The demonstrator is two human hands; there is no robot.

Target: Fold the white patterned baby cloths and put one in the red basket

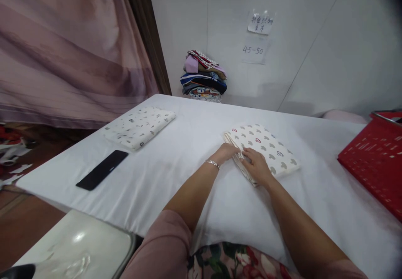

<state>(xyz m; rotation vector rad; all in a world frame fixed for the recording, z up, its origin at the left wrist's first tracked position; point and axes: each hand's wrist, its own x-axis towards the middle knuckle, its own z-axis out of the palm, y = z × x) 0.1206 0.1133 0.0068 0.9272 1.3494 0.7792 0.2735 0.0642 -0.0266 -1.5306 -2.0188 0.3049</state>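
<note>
A folded cream cloth (pixel 266 147) with grey, red and blue mushroom-like prints lies on the white-covered table (pixel 176 178) in front of me. Its layered near-left edge is between my hands. My left hand (pixel 226 152), with a silver bracelet at the wrist, pinches that edge. Close beside it, my right hand (pixel 256 165) has its fingers bent round the same edge, thumb toward the left hand. The fingertips of both hands nearly meet, and the cloth's underside is hidden.
Another folded white cloth (pixel 141 126) with small dark prints lies at the left, behind a black phone-like slab (pixel 102 170). A red plastic basket (pixel 373 155) stands at the right. Folded fabrics (pixel 203 78) are piled beyond the far edge. A pale stool (pixel 75 245) is at lower left.
</note>
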